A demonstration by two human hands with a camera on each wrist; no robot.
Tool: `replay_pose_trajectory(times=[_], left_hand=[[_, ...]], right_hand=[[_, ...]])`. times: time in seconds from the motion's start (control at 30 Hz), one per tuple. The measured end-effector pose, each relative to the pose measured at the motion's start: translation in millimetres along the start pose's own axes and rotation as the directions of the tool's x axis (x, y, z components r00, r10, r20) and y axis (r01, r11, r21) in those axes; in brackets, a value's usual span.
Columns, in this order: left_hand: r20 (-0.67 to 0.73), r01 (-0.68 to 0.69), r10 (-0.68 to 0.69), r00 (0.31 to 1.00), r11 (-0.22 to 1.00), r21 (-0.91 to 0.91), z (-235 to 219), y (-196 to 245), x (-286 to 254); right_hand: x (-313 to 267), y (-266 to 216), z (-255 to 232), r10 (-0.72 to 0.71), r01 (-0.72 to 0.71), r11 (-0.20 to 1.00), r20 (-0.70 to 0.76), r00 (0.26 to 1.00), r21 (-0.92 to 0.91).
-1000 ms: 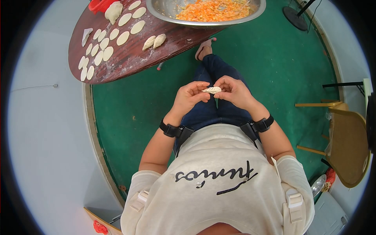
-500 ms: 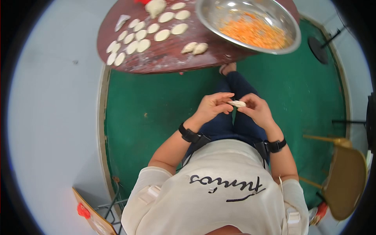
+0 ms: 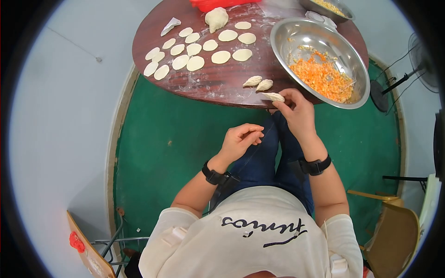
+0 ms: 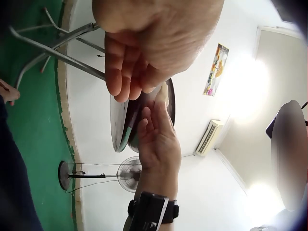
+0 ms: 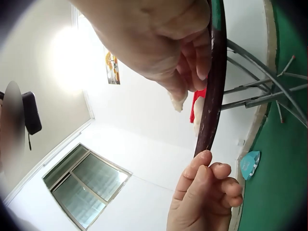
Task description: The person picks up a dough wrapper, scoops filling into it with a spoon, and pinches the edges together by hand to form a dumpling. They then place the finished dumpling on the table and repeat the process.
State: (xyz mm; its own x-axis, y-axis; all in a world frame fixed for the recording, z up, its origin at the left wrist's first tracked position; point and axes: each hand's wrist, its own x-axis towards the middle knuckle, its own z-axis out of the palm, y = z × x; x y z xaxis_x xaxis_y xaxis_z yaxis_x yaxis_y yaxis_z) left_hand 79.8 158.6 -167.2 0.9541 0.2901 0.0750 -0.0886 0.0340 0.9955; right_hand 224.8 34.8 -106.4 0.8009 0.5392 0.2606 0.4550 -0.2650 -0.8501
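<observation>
In the head view my right hand point(image 3: 300, 115) is at the near edge of the round dark table point(image 3: 218, 83), pinching a pleated dumpling point(image 3: 273, 97) between thumb and fingers. Two similar dumplings lie just beyond it, a left dumpling point(image 3: 252, 81) and a right dumpling point(image 3: 264, 85). The pinched dumpling point(image 5: 178, 102) also pokes out below the fingertips in the right wrist view. My left hand point(image 3: 239, 142) hovers over the lap, its fingers loosely curled and holding nothing. Past it, the left wrist view catches my right hand point(image 4: 160, 144) by the table edge.
Several flat dough wrappers point(image 3: 220, 57) are spread over the table's left half, below a lump of dough point(image 3: 216, 19). A steel bowl point(image 3: 296, 41) of orange filling stands at the right, with a smaller bowl point(image 3: 345, 15) behind. A chair point(image 3: 394, 236) stands at the lower right.
Both hands held the dumpling over the lap earlier. The left hand has let go, and the right hand has carried the dumpling forward to the table edge beside the other two.
</observation>
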Motion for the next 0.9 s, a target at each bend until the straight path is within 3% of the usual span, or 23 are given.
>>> replay_pose_trajectory(times=[0.03, 0.13, 0.27, 0.33, 0.43, 0.67, 0.77, 0.8, 0.9], left_hand=[[-0.007, -0.012, 0.012, 1.0, 1.0, 0.024, -2, 2, 0], [-0.012, -0.039, 0.04, 0.999, 0.998, 0.054, -7, 1, 1], [-0.003, -0.061, 0.061, 0.998, 0.997, 0.047, -11, -1, 3], [-0.006, -0.059, 0.059, 0.998, 0.997, 0.047, -11, -4, 6], [-0.008, -0.049, 0.049, 0.999, 0.998, 0.031, -9, -6, 7], [-0.008, -0.066, 0.067, 0.998, 0.997, 0.043, -15, -1, 9], [-0.008, -0.074, 0.074, 0.997, 0.997, 0.014, -21, 25, 7], [-0.027, -0.08, 0.081, 0.996, 0.996, 0.035, -26, 37, 8], [-0.024, -0.121, 0.138, 0.99, 0.929, 0.349, -46, 88, 27]], right_hand=[[4, 3, 5, -0.095, 0.093, 0.995, -0.041, 0.995, -0.041], [8, -2, 7, -0.14, 0.129, 0.97, -0.035, 0.99, -0.208], [10, 0, 7, -0.134, 0.126, 0.97, -0.023, 0.991, -0.208], [9, -1, 7, -0.237, 0.22, 0.95, -0.051, 0.97, -0.22], [9, -2, 11, -0.276, 0.258, 0.954, -0.104, 0.956, -0.155], [12, 3, 13, -0.243, 0.232, 0.961, -0.057, 0.968, -0.154], [10, 6, 14, -0.26, 0.243, 0.959, -0.105, 0.96, -0.149], [10, 3, 14, -0.275, 0.262, 0.957, -0.101, 0.956, -0.126], [1, -2, 2, -0.161, 0.157, 0.986, -0.087, 0.983, -0.052]])
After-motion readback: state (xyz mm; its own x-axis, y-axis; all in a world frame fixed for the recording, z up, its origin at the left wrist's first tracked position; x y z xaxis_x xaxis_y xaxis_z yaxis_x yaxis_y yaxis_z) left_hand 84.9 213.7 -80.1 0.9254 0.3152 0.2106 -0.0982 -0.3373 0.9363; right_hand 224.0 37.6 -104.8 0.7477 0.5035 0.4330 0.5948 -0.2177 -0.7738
